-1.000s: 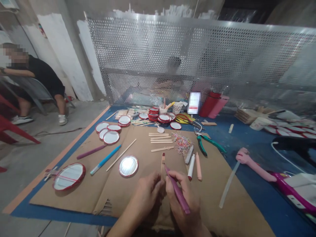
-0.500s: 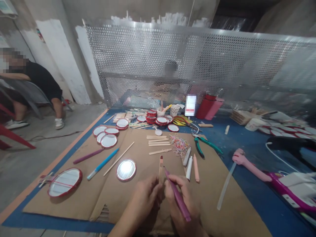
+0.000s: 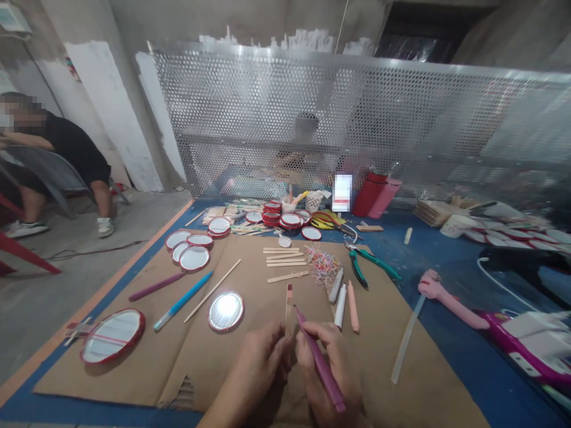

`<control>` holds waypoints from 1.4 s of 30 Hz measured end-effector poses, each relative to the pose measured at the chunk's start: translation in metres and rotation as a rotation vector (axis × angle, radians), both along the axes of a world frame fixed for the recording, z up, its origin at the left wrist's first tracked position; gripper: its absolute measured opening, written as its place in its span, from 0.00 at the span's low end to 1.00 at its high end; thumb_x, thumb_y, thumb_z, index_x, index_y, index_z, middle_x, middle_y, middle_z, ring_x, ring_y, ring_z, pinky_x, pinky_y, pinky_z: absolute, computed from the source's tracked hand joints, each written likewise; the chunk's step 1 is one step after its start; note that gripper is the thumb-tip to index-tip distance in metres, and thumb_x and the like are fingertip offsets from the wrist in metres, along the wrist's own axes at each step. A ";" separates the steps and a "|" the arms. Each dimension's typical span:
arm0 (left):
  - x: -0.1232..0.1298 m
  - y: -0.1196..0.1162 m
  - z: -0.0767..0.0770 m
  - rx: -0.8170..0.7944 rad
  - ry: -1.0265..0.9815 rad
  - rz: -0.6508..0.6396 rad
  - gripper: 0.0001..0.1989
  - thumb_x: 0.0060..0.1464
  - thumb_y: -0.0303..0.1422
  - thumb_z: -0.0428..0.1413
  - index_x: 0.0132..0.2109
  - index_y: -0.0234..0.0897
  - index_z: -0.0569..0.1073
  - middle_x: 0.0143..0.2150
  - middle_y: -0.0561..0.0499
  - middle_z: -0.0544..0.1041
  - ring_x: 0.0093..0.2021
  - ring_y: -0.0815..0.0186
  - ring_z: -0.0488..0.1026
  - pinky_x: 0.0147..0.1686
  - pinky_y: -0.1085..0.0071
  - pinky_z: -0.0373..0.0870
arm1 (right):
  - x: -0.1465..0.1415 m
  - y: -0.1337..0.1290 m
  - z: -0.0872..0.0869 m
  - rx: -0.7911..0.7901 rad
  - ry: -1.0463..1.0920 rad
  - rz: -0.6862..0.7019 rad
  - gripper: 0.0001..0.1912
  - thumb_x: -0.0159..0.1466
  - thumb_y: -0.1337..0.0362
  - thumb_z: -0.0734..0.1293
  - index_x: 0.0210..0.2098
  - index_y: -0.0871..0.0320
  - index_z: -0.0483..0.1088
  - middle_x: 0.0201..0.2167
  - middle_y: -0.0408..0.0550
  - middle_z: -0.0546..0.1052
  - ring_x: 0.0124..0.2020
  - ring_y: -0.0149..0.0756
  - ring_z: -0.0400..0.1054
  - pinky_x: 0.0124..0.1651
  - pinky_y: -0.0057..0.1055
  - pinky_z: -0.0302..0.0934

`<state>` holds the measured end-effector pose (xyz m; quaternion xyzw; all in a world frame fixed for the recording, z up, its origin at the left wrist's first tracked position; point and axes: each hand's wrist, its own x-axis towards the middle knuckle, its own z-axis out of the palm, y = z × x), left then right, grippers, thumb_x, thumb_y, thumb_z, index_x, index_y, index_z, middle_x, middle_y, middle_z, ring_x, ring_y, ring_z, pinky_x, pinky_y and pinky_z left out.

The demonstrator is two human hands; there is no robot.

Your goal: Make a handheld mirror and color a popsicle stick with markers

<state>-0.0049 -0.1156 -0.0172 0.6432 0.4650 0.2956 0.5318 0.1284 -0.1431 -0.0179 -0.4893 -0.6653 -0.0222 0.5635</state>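
Upright between my hands is a wooden craft stick [image 3: 289,306] with a dark red patch at its tip; my left hand [image 3: 263,356] pinches its lower part. My right hand [image 3: 328,362] grips a purple marker [image 3: 322,368], its point close beside the stick; whether it touches I cannot tell. Left of the hands lies a round red-rimmed disc [image 3: 226,311] with a shiny face. Beyond the stick are several plain craft sticks [image 3: 285,260] and a heap of coloured rubber bands [image 3: 322,261]. A white marker [image 3: 341,306] and a peach marker [image 3: 353,306] lie right of it.
Cardboard [image 3: 178,333] covers much of the blue table [image 3: 428,255]. Green-handled pliers [image 3: 359,267], a pink glue gun [image 3: 450,297] and a purple power strip [image 3: 513,345] lie right. At left are a larger disc [image 3: 113,337] and a blue pen [image 3: 182,300]. A perforated metal screen [image 3: 259,107] stands behind.
The view has shifted slightly. My left hand still pinches the craft stick, and my right still has the purple marker beside it. The marker's point sits slightly lower along the stick.
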 end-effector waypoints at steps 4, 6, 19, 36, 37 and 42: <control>0.001 0.001 0.004 -0.015 0.029 -0.005 0.13 0.58 0.40 0.45 0.30 0.39 0.64 0.24 0.53 0.69 0.24 0.67 0.67 0.25 0.74 0.61 | -0.001 0.002 -0.003 0.054 -0.008 -0.022 0.06 0.65 0.70 0.63 0.42 0.56 0.68 0.29 0.44 0.75 0.28 0.32 0.70 0.34 0.29 0.67; 0.002 0.001 0.006 -0.012 0.047 -0.001 0.13 0.58 0.41 0.45 0.29 0.39 0.63 0.24 0.53 0.69 0.25 0.66 0.67 0.26 0.74 0.62 | -0.002 0.002 -0.003 0.061 -0.012 -0.050 0.05 0.65 0.70 0.64 0.41 0.56 0.68 0.28 0.43 0.74 0.27 0.31 0.70 0.34 0.29 0.67; -0.002 0.001 0.010 0.047 0.055 -0.007 0.14 0.58 0.39 0.47 0.27 0.38 0.67 0.26 0.51 0.74 0.31 0.63 0.71 0.35 0.73 0.66 | -0.001 0.002 0.004 0.157 -0.075 -0.078 0.05 0.64 0.70 0.64 0.40 0.57 0.69 0.27 0.44 0.76 0.27 0.32 0.72 0.33 0.30 0.68; 0.002 0.000 0.012 -0.053 -0.017 -0.020 0.15 0.59 0.42 0.46 0.29 0.39 0.65 0.25 0.53 0.69 0.26 0.66 0.66 0.28 0.75 0.62 | 0.003 -0.001 0.004 0.202 -0.137 -0.017 0.06 0.62 0.73 0.66 0.39 0.58 0.70 0.25 0.43 0.77 0.26 0.30 0.73 0.35 0.26 0.67; 0.002 0.000 0.012 -0.054 -0.014 -0.026 0.15 0.59 0.42 0.46 0.30 0.38 0.65 0.25 0.52 0.69 0.26 0.67 0.66 0.28 0.75 0.62 | 0.003 0.000 0.003 0.217 -0.139 -0.014 0.06 0.61 0.73 0.66 0.38 0.58 0.70 0.25 0.43 0.76 0.26 0.30 0.73 0.33 0.26 0.67; 0.001 0.001 0.008 -0.058 -0.015 -0.017 0.14 0.59 0.42 0.46 0.30 0.38 0.65 0.27 0.53 0.68 0.28 0.67 0.64 0.30 0.75 0.60 | -0.002 -0.001 0.006 0.188 -0.067 -0.018 0.07 0.61 0.75 0.64 0.37 0.58 0.70 0.23 0.43 0.75 0.24 0.32 0.72 0.29 0.28 0.66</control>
